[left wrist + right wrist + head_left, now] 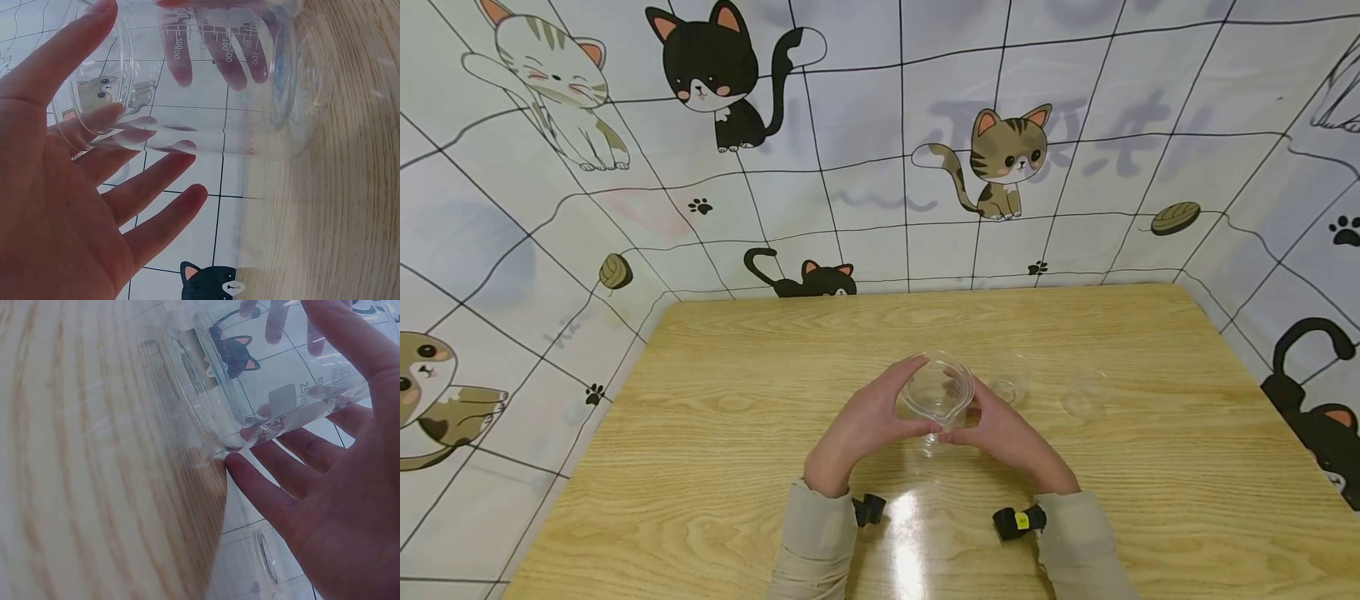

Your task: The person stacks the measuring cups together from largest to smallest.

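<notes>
Both hands hold a clear glass beaker point(938, 387) upright at the middle of the table, its spout toward me. White measuring marks run along its wall in the left wrist view. My left hand point(872, 408) grips it from the left near the rim, thumb on the near side and fingers spread around the far side. From the right, my right hand point(1003, 425) grips it the same way, the thumbs close together in front. The beaker's base point(206, 387) is close to the tabletop; whether it touches cannot be told.
Two more clear glass vessels stand on the wooden table point(700, 433) to the right, a nearer one point(1009, 383) and a farther one point(1086, 400), both faint. A cat-patterned cloth point(865, 192) surrounds the table at the back and sides.
</notes>
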A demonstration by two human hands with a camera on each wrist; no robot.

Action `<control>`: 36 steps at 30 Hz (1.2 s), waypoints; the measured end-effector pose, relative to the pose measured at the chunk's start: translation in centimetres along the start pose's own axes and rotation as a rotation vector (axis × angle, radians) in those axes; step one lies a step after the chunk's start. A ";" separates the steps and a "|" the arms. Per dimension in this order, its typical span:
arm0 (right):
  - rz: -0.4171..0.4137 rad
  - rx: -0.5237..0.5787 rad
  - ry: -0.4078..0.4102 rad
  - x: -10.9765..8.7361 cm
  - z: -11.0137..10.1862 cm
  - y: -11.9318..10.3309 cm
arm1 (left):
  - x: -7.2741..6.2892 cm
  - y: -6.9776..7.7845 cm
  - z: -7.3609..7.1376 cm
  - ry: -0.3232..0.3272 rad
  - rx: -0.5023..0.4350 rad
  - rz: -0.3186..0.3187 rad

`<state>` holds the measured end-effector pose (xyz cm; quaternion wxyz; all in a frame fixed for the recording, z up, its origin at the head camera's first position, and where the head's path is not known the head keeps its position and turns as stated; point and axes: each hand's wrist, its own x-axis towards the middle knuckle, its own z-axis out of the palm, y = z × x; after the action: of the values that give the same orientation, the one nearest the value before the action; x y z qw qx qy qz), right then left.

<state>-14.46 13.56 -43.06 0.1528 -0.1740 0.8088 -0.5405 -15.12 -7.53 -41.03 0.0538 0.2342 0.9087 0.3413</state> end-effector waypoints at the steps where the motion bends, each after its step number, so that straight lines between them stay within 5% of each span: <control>1: 0.000 -0.005 0.002 0.0 0.0 0.0 | 0.0 0.0 0.0 0.003 0.002 0.001; 7: -0.005 -0.023 0.010 0.0 0.0 0.1 | 0.1 0.0 0.1 0.013 0.014 0.014; 14: -0.025 -0.046 0.033 1.0 0.2 3.1 | 0.1 -0.1 0.1 0.012 0.021 0.016; 36: -0.037 -0.047 0.028 1.1 0.1 3.2 | 0.0 0.2 0.0 0.011 0.011 -0.010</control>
<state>-15.73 14.08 -46.11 0.1274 -0.1850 0.8199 -0.5265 -15.07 -7.35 -40.86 0.0491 0.2281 0.9121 0.3372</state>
